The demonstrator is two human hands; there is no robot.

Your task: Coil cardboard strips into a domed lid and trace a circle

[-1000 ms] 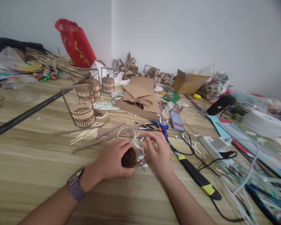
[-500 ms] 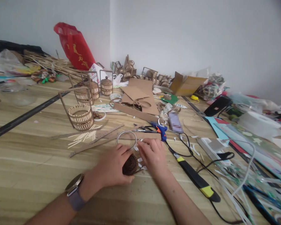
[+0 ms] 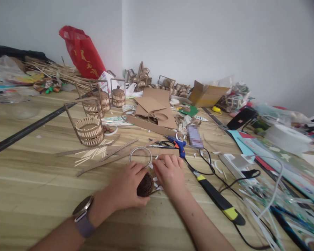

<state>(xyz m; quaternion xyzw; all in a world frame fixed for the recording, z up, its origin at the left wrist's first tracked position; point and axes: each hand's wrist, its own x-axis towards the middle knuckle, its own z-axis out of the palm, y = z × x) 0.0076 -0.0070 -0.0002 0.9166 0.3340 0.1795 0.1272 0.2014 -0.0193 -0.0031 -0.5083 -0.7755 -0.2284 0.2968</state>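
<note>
Left hand hiding part of the dark coil, right hand unreadable at the fingertips, forearms cut off below!

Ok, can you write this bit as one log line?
left hand: holding brown coil; right hand: near white scraps, grip unclear; beyond: blue glue gun

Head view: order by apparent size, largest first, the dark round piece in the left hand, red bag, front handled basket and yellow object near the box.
Red bag
Front handled basket
Dark round piece, partly covered
Yellow object
</note>
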